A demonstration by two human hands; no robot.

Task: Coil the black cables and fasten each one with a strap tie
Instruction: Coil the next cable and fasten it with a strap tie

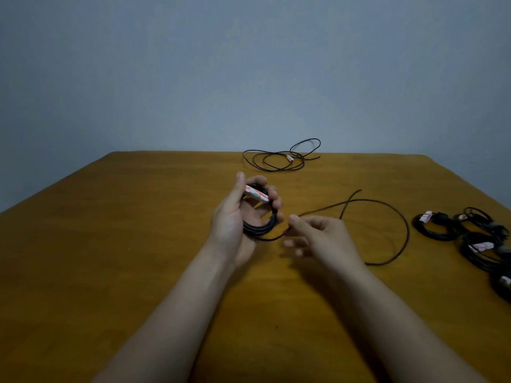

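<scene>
While tied coils (pixel 467 233) sit finished at right, left hand (pixel 235 217) grips a half-wound cable (pixel 387 214), right hand (pixel 318 233) pinches its slack; one loose cable (pixel 279 158) waits.

Plain brown wooden tabletop (pixel 110 244). There's a loose black cable (pixel 282 157) tangled at the far edge, tied coils (pixel 467 244) piled on the right, and the half-coiled cable (pixel 408 230) has slack looping nearby.

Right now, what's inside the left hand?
The left hand grips a black cable coil with a pink-and-white strap tie near the thumb. Fingers cover the coil's far edge.
</scene>
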